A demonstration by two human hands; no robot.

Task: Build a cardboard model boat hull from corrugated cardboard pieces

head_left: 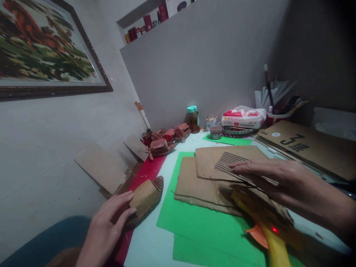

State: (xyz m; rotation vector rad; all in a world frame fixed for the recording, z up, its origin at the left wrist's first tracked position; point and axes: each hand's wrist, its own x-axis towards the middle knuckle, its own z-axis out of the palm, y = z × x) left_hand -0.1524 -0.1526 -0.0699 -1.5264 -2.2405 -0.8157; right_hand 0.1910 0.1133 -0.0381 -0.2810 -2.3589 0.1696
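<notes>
My left hand (pixel 109 218) has its thumb and fingers around the near end of a small brown cardboard boat (pixel 145 196) with a ridged, pointed tip. The boat is at the table's left edge. My right hand (pixel 280 178) reaches in from the right, fingers stretched over a piece of ridged corrugated cardboard (pixel 228 162); I cannot tell how firmly they touch it. That piece lies on flat cardboard sheets (pixel 194 185). Below my right hand is a yellow glue gun (pixel 271 237) with an orange trigger and a glowing red light, its nozzle near the sheets.
Green sheets (pixel 191 230) cover part of the white table. Reddish-brown model boats (pixel 161 145) stand at the back left. Along the back are a bottle with a turquoise lid (pixel 193 120), a small jar (pixel 216 132) and a tissue pack (pixel 243 118). Folded cardboard (pixel 322 148) lies at right.
</notes>
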